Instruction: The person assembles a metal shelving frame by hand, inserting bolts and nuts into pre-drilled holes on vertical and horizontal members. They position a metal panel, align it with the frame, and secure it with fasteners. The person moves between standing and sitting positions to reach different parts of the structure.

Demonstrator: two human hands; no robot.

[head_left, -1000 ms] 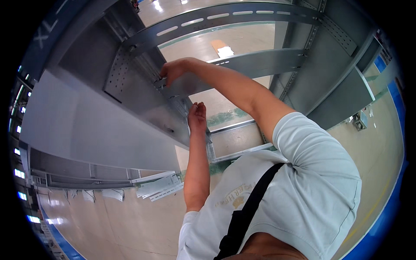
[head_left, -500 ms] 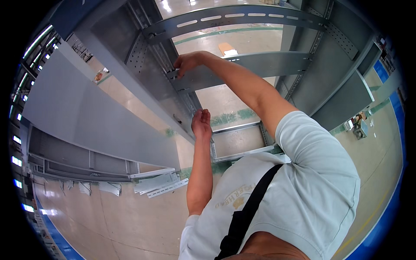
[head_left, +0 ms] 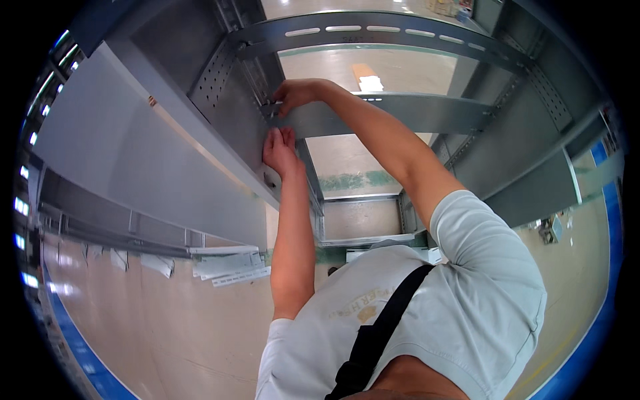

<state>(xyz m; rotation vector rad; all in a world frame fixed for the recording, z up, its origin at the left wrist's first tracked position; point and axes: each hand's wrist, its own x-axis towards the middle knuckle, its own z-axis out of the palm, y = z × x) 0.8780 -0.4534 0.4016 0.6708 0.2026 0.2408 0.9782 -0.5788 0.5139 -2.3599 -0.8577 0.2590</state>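
A grey metal crossbar [head_left: 400, 115] spans the inside of a tall grey cabinet frame [head_left: 175, 110]. My right hand [head_left: 299, 95] reaches across to the crossbar's left end, its fingers bent and closed beside a small bolt or fitting [head_left: 270, 110]. Whatever they grip is too small to make out. Just below that end, my left hand [head_left: 280, 152] is raised palm-up with the fingers curled together. Its fingertips are close to the bar's lower edge, and anything between them is hidden.
Above runs a slotted crossbar [head_left: 387, 30]. A wide grey panel [head_left: 153, 147] stands at the left, a perforated plate [head_left: 213, 80] sits on the cabinet's inner wall, and loose metal strips [head_left: 230, 267] lie on the floor. An open metal frame base [head_left: 363, 220] is low in the middle.
My left hand has risen from lower on the cabinet upright to just under the crossbar's left end, and its fingers have curled. My right hand stays at that end. The view has shifted slightly.
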